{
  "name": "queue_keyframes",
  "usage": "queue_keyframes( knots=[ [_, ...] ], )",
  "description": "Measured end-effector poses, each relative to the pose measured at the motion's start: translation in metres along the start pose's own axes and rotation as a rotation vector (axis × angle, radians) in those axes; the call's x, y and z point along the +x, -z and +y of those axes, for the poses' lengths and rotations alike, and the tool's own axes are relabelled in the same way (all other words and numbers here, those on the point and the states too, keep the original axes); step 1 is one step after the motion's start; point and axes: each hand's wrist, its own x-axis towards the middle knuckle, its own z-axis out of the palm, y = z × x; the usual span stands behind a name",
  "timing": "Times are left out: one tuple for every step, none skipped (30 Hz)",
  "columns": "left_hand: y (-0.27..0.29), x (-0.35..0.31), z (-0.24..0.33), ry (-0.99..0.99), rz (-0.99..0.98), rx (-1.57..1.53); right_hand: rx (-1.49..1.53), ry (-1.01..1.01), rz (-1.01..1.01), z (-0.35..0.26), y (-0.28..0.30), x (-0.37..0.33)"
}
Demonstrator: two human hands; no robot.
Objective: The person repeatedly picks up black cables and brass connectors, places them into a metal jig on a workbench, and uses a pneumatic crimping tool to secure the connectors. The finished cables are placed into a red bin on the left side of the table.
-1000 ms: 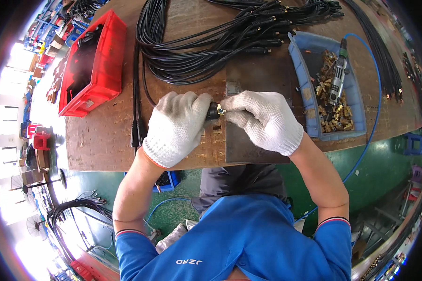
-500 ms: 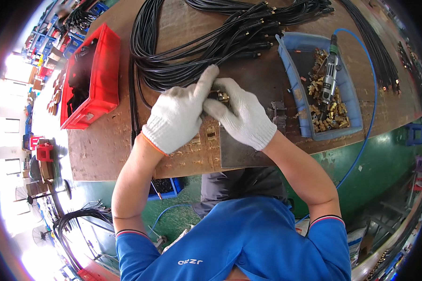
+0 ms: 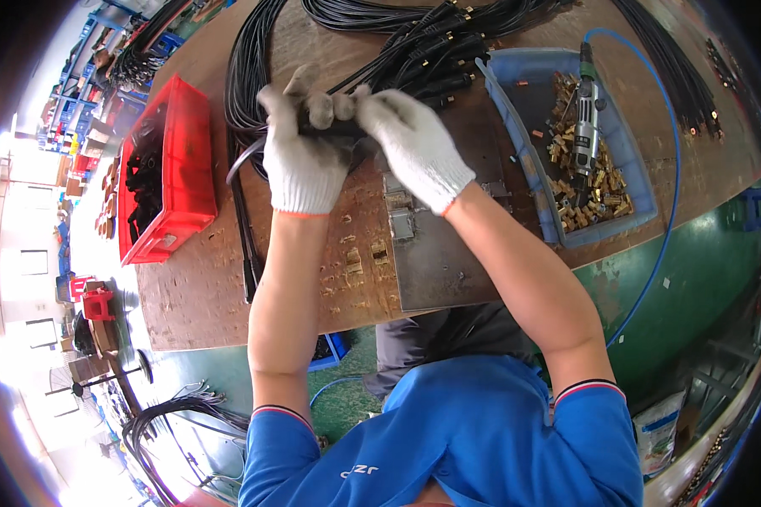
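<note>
My gloved left hand is closed round a black cable over the coil on the table. A bend of this cable curves out on the left of the wrist. My gloved right hand meets the left at the cable, its fingers bent together at the tip. What the right fingers pinch is hidden, and the fingers are partly blurred. Right behind the hands lies a bundle of black cables, several with brass-tipped ends. A dark metal plate lies on the table below my right hand.
On the right, a blue bin holds brass fittings and a pneumatic tool on a blue hose. A red crate of black parts stands on the left. More black cables lie far right.
Both hands have moved away from me, the left fingers now curled around a black cable. The brass piece seen between the hands is no longer visible. The view has shifted slightly.
</note>
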Motion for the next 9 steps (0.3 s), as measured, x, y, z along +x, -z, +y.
queue_keyframes(
  knots=[
    [-0.001, 0.010, -0.003, 0.004, -0.030, 0.056, -0.121, 0.071, 0.099, 0.013, 0.009, 0.013],
    [0.003, 0.025, -0.014, 0.051, -0.119, 0.116, -0.045, 0.001, 0.095, 0.028, 0.024, 0.034],
    [0.012, 0.033, -0.022, 0.093, -0.199, 0.182, 0.045, -0.202, 0.107, 0.026, 0.029, 0.040],
    [0.006, 0.036, -0.027, 0.168, -0.206, 0.246, 0.120, -0.152, 0.124, 0.037, 0.034, 0.049],
    [0.011, 0.043, -0.036, 0.161, -0.258, 0.348, 0.194, -0.101, 0.140, 0.048, 0.038, 0.058],
    [0.017, 0.045, -0.042, 0.172, -0.245, 0.503, 0.212, -0.094, 0.133, 0.053, 0.039, 0.064],
    [0.024, 0.045, -0.046, 0.184, -0.232, 0.658, 0.230, -0.086, 0.126, 0.058, 0.037, 0.070],
    [0.032, 0.046, -0.047, 0.183, -0.259, 0.694, 0.249, -0.077, 0.119, 0.063, 0.035, 0.074],
    [0.028, 0.043, -0.050, 0.177, -0.275, 0.701, 0.255, -0.092, 0.138, 0.073, 0.038, 0.072]
  ],
)
